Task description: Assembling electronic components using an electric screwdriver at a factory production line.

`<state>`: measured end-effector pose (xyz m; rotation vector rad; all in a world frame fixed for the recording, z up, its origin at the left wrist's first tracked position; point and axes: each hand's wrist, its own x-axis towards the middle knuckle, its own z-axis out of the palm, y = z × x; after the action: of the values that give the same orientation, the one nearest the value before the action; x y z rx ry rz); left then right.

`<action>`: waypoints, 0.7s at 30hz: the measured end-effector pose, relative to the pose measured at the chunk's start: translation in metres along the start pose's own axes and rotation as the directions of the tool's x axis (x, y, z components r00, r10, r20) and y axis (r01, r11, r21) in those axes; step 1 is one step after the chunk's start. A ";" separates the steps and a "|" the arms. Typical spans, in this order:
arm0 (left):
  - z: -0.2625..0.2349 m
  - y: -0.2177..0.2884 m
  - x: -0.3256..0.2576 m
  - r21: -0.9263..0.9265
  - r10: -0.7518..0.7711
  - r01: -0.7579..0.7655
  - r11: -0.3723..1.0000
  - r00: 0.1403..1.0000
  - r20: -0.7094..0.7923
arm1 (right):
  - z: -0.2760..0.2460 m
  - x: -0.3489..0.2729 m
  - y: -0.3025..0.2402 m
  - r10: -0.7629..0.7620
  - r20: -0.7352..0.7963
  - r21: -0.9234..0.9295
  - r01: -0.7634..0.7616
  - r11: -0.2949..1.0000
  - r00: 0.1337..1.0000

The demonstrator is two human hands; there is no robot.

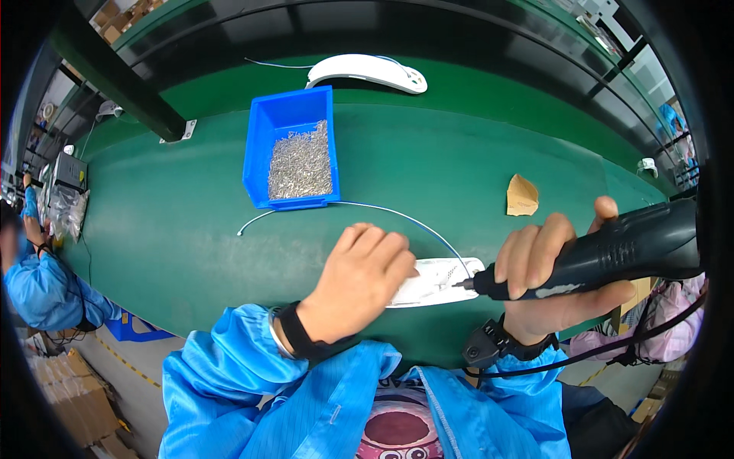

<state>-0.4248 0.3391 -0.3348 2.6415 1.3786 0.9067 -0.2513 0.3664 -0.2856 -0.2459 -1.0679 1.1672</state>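
Observation:
My right hand (539, 256) is wrapped round a dark electric screwdriver (631, 249), held almost level. Its bit points left, at the right part of a white curved plastic housing (428, 291); whether the bit touches a screw is too small to tell. Over the left end of that housing my left hand (359, 279) is closed, its bent fingers holding the piece against the green table. A thin blue-and-white cable (409, 218) runs from the housing back past the front of a blue bin (293, 205). Many small silver screws (302, 164) lie in the bin.
Behind the bin lies another white curved housing (367, 70) with a cable. A torn brown paper piece (522, 196) rests on the green table (183, 229). A dark post (122, 73) stands at the back left. Other people's blue sleeve (46, 287) and pink garment (673, 321) show at the sides.

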 end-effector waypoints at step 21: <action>-0.017 0.019 0.017 -0.347 -0.173 0.177 0.921 0.984 0.041 | -0.011 -0.020 0.001 -0.048 0.202 0.265 -0.007 0.964 0.978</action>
<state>-0.4122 0.3366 -0.3071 2.2192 1.2849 1.0066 -0.2433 0.3539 -0.3026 0.0982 -1.0773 1.3221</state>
